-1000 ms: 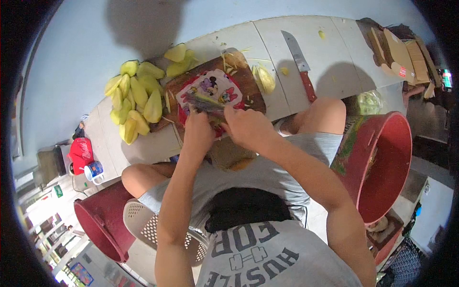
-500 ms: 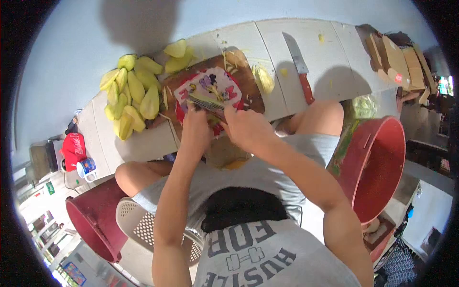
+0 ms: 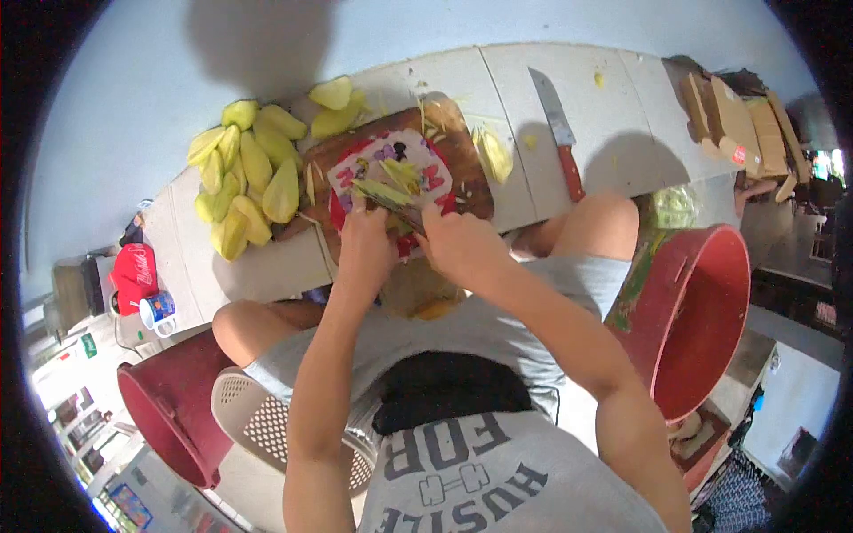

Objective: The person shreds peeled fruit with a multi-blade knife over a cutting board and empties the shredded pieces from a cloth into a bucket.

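Over a red-rimmed plate with a cartoon print (image 3: 434, 160), my two hands are close together. My left hand (image 3: 366, 238) is closed round the near end of a green fruit piece (image 3: 380, 191). My right hand (image 3: 458, 242) is closed on a thin dark tool (image 3: 407, 213), partly hidden by the fingers, which lies against the piece. Pale green shreds (image 3: 406, 175) lie on the plate. Under the plate is a wooden cutting board (image 3: 471, 169). Peeled green fruit pieces (image 3: 255, 164) are piled left of the board.
A knife with a red handle (image 3: 569, 169) lies on the tiled surface (image 3: 453, 71), right of a fruit piece (image 3: 495, 155). Red tubs stand at right (image 3: 702, 320) and left (image 3: 169, 409), with a perforated basket (image 3: 258, 417) beside the left one. A mug (image 3: 158, 311) stands far left.
The view has shifted slightly. The tool and fruit piece have changed angle between my hands, and more shreds show on the plate.
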